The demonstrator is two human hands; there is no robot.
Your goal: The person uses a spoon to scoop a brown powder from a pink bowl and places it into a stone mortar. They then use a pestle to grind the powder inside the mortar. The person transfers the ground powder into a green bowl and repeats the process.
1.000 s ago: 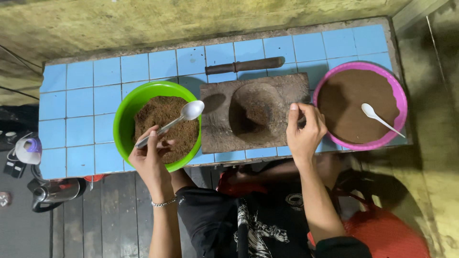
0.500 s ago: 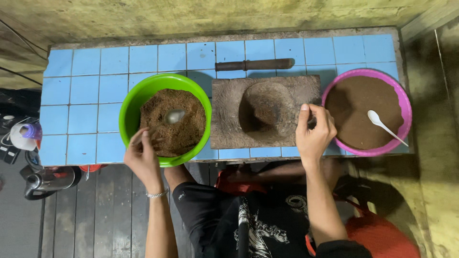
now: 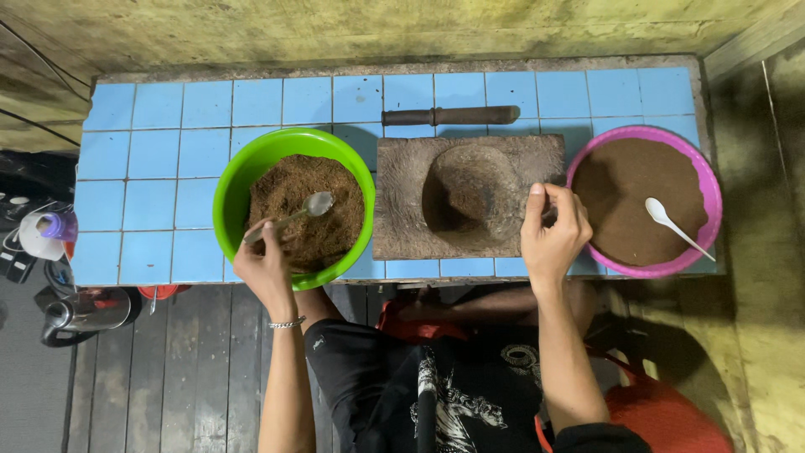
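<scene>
My left hand grips the handle of a metal spoon whose bowl rests in coarse brown powder inside a green bowl. My right hand rests on the right edge of a flat stone mortar slab with a round hollow in its middle; its fingers are curled and whether they hold anything is hidden. To the right stands a pink bowl of finer dark brown powder with a white spoon lying in it.
All sit on a blue-tiled counter. A dark wooden pestle lies behind the slab. A metal kettle and a white container sit low at the left. A yellowish wall runs along the back.
The spoon has dropped from above the green bowl's right rim into the powder, and my left hand has drawn back to the bowl's near rim. My right hand stays on the slab.
</scene>
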